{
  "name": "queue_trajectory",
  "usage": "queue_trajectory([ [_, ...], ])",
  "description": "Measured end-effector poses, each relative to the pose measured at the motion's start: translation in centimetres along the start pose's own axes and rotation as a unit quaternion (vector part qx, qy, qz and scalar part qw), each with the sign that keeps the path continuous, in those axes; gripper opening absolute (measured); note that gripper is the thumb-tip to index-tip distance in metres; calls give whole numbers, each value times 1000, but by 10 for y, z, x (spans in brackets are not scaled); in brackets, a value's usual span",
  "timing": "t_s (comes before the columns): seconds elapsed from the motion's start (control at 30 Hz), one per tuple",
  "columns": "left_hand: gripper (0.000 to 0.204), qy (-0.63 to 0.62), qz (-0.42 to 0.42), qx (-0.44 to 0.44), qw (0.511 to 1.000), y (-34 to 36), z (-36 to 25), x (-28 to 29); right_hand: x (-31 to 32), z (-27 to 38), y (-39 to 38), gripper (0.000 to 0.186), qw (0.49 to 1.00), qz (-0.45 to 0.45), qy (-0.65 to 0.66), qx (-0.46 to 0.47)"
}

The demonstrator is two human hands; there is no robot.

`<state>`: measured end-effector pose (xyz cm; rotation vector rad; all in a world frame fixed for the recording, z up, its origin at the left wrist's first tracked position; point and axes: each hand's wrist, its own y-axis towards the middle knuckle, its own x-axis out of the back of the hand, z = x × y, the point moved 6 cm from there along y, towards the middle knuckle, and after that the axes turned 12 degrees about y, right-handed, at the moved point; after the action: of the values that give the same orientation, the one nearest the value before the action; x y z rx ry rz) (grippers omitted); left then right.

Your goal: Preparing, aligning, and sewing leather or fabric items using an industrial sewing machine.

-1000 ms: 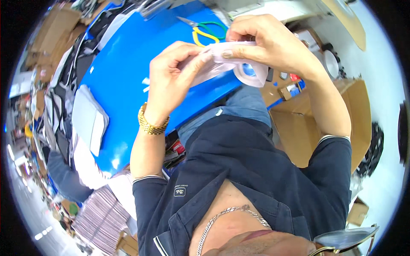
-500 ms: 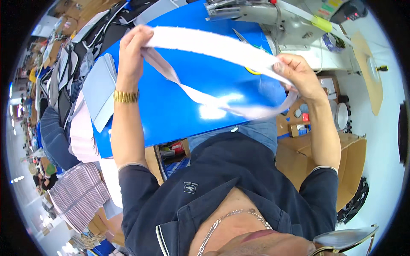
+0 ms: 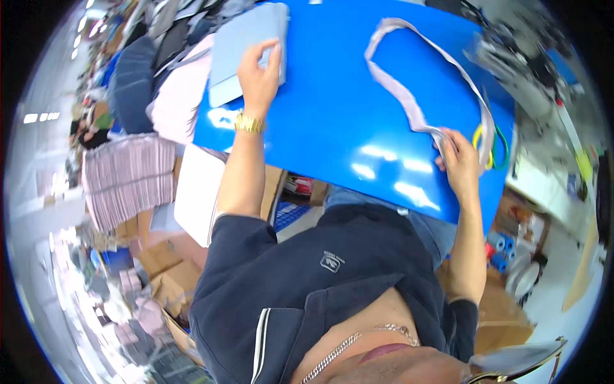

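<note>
My right hand (image 3: 458, 160) grips a narrow, pale pinkish-white fabric band (image 3: 409, 105) that makes a long loop over the blue tabletop (image 3: 326, 102). The band's far bend reaches well ahead of the hand, and one side runs down the right past the scissors (image 3: 501, 150) with yellow and green handles. At the far left, my left hand (image 3: 259, 80) is over a stack of light grey-blue fabric pieces (image 3: 246, 29). Its thumb and index finger curve together into a pinch on the top piece; whether cloth is between the fingertips is not visible.
Pale pink cloth pieces (image 3: 179, 96) hang beside the table's left edge, near a tall bundle of striped pinkish pieces (image 3: 128, 179). A sewing machine (image 3: 521, 70) stands at the far right. Cardboard boxes (image 3: 505, 313) and blue thread spools (image 3: 502, 249) are below, on the right.
My left hand has let go of the band and moved left to the grey-blue stack. The band, stretched between both hands before, is now in my right hand alone. The view has turned.
</note>
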<state>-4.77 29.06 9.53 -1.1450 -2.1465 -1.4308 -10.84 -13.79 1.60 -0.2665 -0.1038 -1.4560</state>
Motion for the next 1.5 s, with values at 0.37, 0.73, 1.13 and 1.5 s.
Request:
queue_trajectory([
  [0.37, 23, 195, 80, -9, 978, -68, 88, 13, -22, -13, 23, 23, 995, 81, 4, -50],
  [0.73, 11, 230, 16, -75, 970, -54, 45, 7, -49, -11, 12, 23, 985, 131, 86, -66],
  [1.13, 18, -115, 316, -184, 923, -170, -172, -31, -87, -9, -37, 24, 979, 158, 110, -69],
  [1.5, 18, -106, 477, -358, 796, -102, -165, -80, -69, 14, -67, 27, 991, 134, 9, 15],
])
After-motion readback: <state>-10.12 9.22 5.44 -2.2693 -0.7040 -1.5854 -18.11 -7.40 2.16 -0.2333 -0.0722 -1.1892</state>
